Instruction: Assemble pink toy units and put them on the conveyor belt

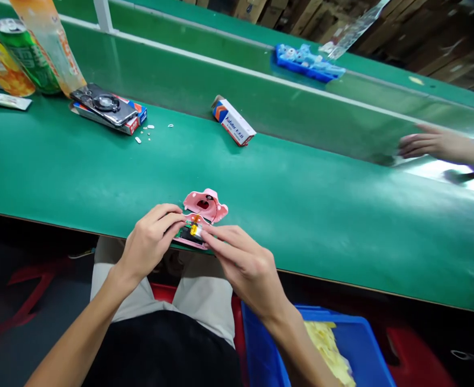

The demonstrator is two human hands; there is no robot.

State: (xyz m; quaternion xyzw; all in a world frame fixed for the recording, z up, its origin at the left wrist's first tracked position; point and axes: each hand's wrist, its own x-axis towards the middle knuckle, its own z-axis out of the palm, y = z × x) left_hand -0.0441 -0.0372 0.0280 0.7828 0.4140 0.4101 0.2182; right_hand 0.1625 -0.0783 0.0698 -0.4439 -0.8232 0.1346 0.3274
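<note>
A pink plastic casing lies opened in two pieces at the front edge of the green table. Its lower half [191, 244] holds a bit of green circuit board, a dark inside and a small yellow-and-silver part [195, 230]. My left hand [151, 232] grips this half at its left and upper edge, fingers closed. From the right, my right hand [247, 259] presses its fingertips together at the silver end of the small part and the casing's right side. Just beyond lies the pink shell [220, 213], inside up, a thin wire along it.
A Kafuter box [234, 122] lies farther back. At left, a phone [105, 105] rests on boxes near a green can [27, 54] and bottles. A blue tray [309, 64] sits behind the channel. Another person's hand [434, 144] reaches in; a blue bin [358, 333] stands below.
</note>
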